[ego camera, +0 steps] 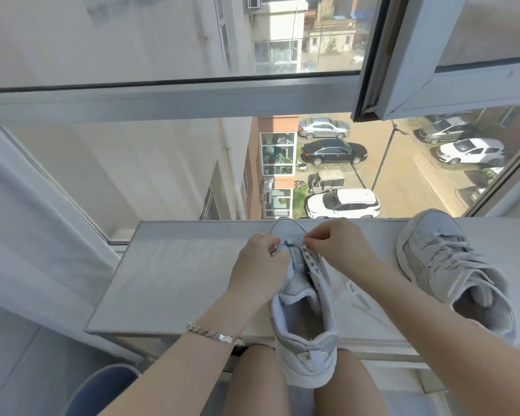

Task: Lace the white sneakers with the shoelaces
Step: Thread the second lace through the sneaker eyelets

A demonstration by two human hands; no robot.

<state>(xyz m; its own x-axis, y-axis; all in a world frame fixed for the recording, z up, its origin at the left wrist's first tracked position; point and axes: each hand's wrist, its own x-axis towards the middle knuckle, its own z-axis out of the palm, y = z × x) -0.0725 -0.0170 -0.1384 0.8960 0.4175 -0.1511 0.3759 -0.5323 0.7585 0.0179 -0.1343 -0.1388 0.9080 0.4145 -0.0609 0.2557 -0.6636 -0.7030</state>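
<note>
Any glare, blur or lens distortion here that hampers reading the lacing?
Head view: wide-angle lens skews the window frame; daylight glares off the sill; the lace pinched between the left hand and right hand is soft, sneaker eyelets hard to count.

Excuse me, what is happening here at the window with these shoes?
A person is lacing a white low-top sneaker that lies on the white window sill, heel hanging over the edge. The left hand and the right hand each pinch the white shoelace at the eyelets nearest the toe; the eyelets above look empty. A second white sneaker, already laced, stands on the sill to the right.
</note>
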